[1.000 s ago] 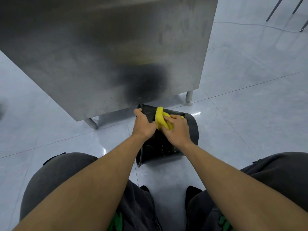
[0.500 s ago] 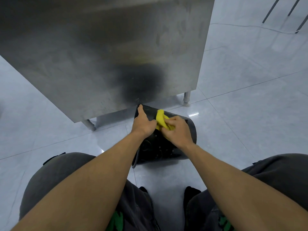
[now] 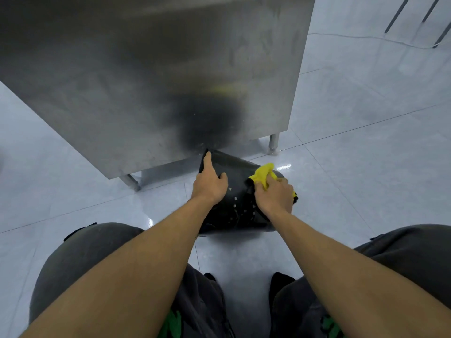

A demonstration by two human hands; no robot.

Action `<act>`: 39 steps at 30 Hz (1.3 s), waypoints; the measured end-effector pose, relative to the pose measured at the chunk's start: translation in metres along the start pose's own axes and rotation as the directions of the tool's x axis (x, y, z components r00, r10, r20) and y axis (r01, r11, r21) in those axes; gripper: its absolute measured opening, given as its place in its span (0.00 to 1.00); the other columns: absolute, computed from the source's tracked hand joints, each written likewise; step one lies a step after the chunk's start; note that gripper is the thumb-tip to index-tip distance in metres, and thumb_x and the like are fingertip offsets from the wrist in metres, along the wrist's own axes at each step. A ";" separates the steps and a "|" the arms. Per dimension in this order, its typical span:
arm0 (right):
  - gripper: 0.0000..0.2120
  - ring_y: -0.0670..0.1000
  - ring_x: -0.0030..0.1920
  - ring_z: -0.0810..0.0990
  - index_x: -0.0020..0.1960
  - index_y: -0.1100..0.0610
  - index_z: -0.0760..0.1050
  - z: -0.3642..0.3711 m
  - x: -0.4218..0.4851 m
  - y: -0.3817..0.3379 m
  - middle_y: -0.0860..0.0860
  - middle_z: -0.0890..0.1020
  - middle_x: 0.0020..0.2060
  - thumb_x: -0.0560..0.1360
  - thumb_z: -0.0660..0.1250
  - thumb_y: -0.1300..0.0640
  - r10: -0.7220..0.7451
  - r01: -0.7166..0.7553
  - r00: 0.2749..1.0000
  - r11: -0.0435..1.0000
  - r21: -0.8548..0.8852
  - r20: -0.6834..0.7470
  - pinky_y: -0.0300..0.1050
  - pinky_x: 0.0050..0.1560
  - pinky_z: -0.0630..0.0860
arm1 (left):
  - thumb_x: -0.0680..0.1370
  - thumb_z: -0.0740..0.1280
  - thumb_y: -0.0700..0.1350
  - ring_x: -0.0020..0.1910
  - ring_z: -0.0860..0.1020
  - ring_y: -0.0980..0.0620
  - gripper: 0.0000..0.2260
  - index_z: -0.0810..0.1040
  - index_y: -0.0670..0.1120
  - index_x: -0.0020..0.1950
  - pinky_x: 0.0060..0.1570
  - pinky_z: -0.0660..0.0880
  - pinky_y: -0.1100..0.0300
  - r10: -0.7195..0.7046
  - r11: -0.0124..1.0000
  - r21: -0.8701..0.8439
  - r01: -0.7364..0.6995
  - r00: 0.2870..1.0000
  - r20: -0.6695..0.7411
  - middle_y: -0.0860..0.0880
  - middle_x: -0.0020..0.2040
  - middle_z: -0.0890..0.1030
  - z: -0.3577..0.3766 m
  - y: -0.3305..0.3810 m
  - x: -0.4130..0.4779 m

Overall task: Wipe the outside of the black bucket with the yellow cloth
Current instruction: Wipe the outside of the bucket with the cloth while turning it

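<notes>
The black bucket (image 3: 238, 174) lies on its side on the pale tiled floor, in front of my knees and just below a steel cabinet. My left hand (image 3: 210, 182) rests flat on its upper left side, index finger stretched toward the far rim, holding it steady. My right hand (image 3: 274, 195) presses the bunched yellow cloth (image 3: 263, 174) against the bucket's upper right side. Part of the cloth sticks out beyond my fingers and a corner shows at the right of my hand. White specks dot the bucket between my hands.
A stainless steel cabinet (image 3: 146, 81) on short legs (image 3: 273, 142) stands right behind the bucket. Glossy floor tiles (image 3: 366, 167) spread to the right. Thin metal legs (image 3: 400, 13) and a white cable (image 3: 366, 37) lie at the far right. My knees flank the bucket.
My right hand has slid the yellow cloth from the middle of the bucket to its right side. My left hand has flattened and reached farther along the bucket's left edge.
</notes>
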State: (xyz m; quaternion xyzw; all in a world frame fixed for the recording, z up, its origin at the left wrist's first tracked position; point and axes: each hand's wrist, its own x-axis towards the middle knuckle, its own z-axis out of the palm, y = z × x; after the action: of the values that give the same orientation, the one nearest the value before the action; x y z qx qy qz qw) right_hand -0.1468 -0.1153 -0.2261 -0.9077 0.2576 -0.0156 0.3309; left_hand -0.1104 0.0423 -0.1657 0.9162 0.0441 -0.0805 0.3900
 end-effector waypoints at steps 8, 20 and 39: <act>0.24 0.51 0.62 0.73 0.65 0.49 0.80 0.007 -0.012 -0.012 0.49 0.78 0.61 0.69 0.74 0.47 -0.469 0.440 0.881 0.863 0.248 0.067 0.51 0.64 0.72 | 0.80 0.63 0.44 0.57 0.77 0.41 0.32 0.49 0.45 0.79 0.55 0.75 0.49 0.004 0.999 -0.037 -0.005 1.000 -0.021 0.39 0.65 0.76 0.002 -0.003 0.002; 0.20 0.62 0.61 0.72 0.62 0.49 0.79 0.005 -0.006 -0.002 0.56 0.77 0.59 0.76 0.64 0.40 -0.114 0.117 0.993 0.988 0.099 -0.038 0.55 0.61 0.72 | 0.79 0.66 0.46 0.54 0.77 0.46 0.34 0.51 0.51 0.80 0.48 0.71 0.56 0.029 1.000 -0.004 -0.029 0.999 -0.015 0.44 0.63 0.78 0.000 -0.008 0.003; 0.18 0.61 0.61 0.72 0.62 0.48 0.79 0.008 -0.009 -0.022 0.52 0.78 0.60 0.78 0.63 0.41 -0.239 0.241 0.970 0.970 0.035 -0.046 0.56 0.57 0.74 | 0.79 0.61 0.45 0.38 0.78 0.48 0.37 0.42 0.54 0.81 0.35 0.72 0.57 0.004 0.999 0.040 -0.007 0.997 0.074 0.45 0.44 0.80 -0.004 -0.009 0.000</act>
State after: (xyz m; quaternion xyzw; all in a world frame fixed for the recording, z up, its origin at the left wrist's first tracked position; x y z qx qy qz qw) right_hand -0.1431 -0.0923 -0.2175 -0.9248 0.1523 -0.0795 0.3394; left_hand -0.1108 0.0512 -0.1697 0.9203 0.0256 -0.1143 0.3733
